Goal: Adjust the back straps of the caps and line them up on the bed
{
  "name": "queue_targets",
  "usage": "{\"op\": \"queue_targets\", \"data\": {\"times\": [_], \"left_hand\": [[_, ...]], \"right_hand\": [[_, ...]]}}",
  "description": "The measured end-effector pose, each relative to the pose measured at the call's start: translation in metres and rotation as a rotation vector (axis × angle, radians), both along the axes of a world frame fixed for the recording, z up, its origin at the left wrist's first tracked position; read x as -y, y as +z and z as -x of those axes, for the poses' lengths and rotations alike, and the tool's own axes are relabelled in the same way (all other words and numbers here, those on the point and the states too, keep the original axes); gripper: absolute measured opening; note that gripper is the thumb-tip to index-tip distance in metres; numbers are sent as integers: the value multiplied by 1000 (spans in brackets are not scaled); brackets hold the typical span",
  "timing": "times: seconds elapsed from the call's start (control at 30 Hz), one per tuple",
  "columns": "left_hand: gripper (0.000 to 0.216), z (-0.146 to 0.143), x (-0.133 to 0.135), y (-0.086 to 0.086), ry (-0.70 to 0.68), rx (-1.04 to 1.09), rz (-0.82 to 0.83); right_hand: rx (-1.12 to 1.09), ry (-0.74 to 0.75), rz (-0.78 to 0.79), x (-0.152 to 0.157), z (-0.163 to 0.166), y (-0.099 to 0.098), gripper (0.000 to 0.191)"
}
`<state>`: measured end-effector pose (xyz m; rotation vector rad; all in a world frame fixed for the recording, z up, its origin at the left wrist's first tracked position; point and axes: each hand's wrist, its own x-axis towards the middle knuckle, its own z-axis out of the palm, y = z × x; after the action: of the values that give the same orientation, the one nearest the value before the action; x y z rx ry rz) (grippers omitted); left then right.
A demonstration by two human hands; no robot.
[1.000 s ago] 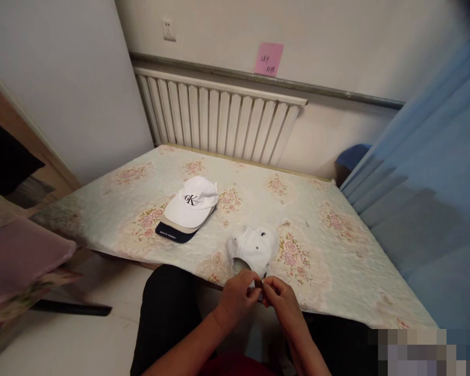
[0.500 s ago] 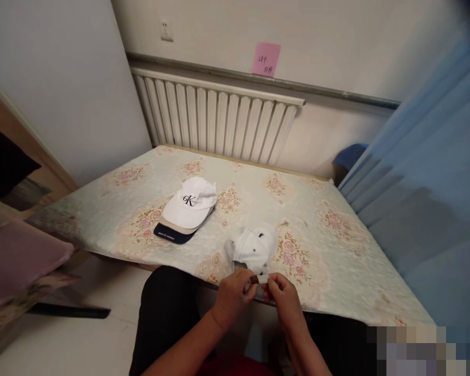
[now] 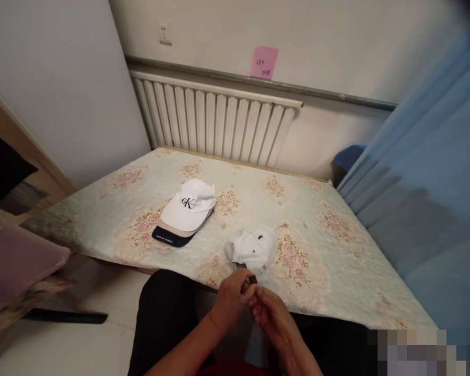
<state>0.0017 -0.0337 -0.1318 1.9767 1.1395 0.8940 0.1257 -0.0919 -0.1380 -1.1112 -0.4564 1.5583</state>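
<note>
While two knees in black trousers (image 3: 160, 313) are framing the nearest part of the view, the bare left hand (image 3: 234, 295) is closing its thumb and fingers around a small brown flat piece (image 3: 253, 280). The bare right hand (image 3: 273, 312) is keeping its fingers bent together, and its fingertips are meeting the left hand just below this piece; if they are gripping something, I cannot tell.

Directly beyond the hands, a white cloth cap with a small dark emblem (image 3: 254, 248) is lying near the front edge of a bed with a pale green, flower-patterned cover (image 3: 325, 261). The cap's dark opening is facing toward the left hand.

Farther to the left on the bed, a white cloth cap with black letters (image 3: 188, 206) is resting on top of other caps, so a beige brim (image 3: 172, 227) and a dark navy brim with white lettering (image 3: 172, 238) are showing under it.

On the right side, a light blue cloth curtain (image 3: 426, 183) is hanging beside the bed. Behind the bed, a white ribbed radiator (image 3: 219, 125) is standing along the wall, and above it a pink paper note with handwriting (image 3: 264, 62) is touching a grey pipe (image 3: 321, 94).
</note>
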Motion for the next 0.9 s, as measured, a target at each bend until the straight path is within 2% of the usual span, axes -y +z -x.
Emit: {"op": "queue_targets", "data": {"times": [0.17, 0.3, 0.47, 0.6, 0.73, 0.9], "left_hand": [[18, 3, 2, 4, -33, 33, 36], [19, 4, 2, 5, -57, 49, 32], [19, 2, 5, 9, -75, 95, 29], [13, 2, 8, 13, -48, 161, 107], [10, 3, 11, 12, -32, 206, 173], [13, 4, 14, 8, -13, 179, 151]], "right_hand": [[-162, -138, -33, -5, 10, -5, 20], [-142, -183, -64, -10, 9, 0, 21], [-97, -188, -104, -11, 7, 8, 21], [-44, -181, -138, -9, 8, 13, 18], [-129, -168, -142, -9, 9, 14, 15], [-168, -175, -134, -12, 10, 14, 15]]}}
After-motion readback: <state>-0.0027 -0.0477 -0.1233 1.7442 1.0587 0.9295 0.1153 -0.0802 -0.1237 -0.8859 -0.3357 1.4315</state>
